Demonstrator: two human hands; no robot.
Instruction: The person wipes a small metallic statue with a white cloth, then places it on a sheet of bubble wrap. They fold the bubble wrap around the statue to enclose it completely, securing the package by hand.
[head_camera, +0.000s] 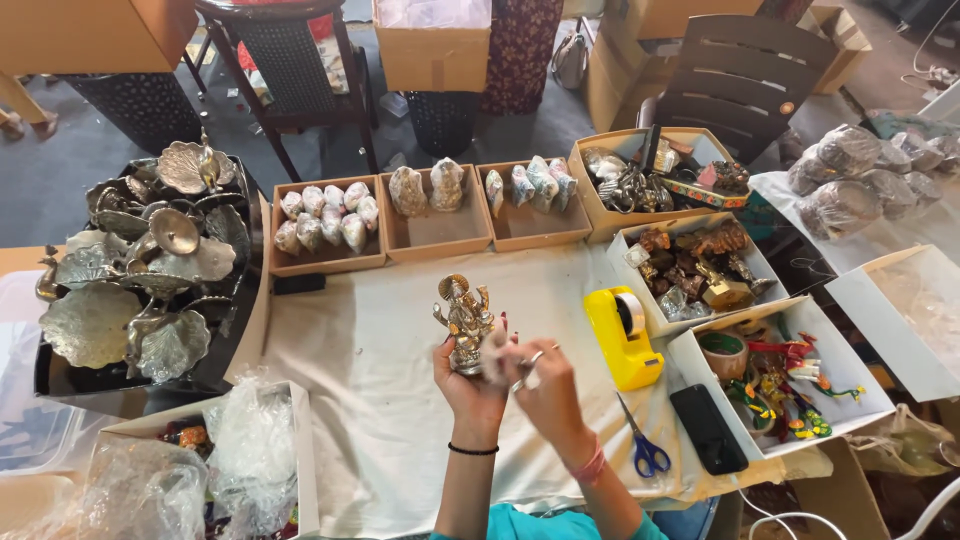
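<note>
On the left sat a tray (45, 375) heaped with silver leaf dishes, too tangled to count. Mid-surface (370, 350), the left hand (468, 385) had its grip closed round the base of one metal idol (464, 322), held upright, while the right hand (545, 385) pinched a white scrap (497, 352) against it. I'd guess a loose hold could drop it. Behind were three brown boxes (435, 235); rightward one yellow tape dispenser (622, 337), one phone (707, 428), one pair of scissors (643, 447).
</note>
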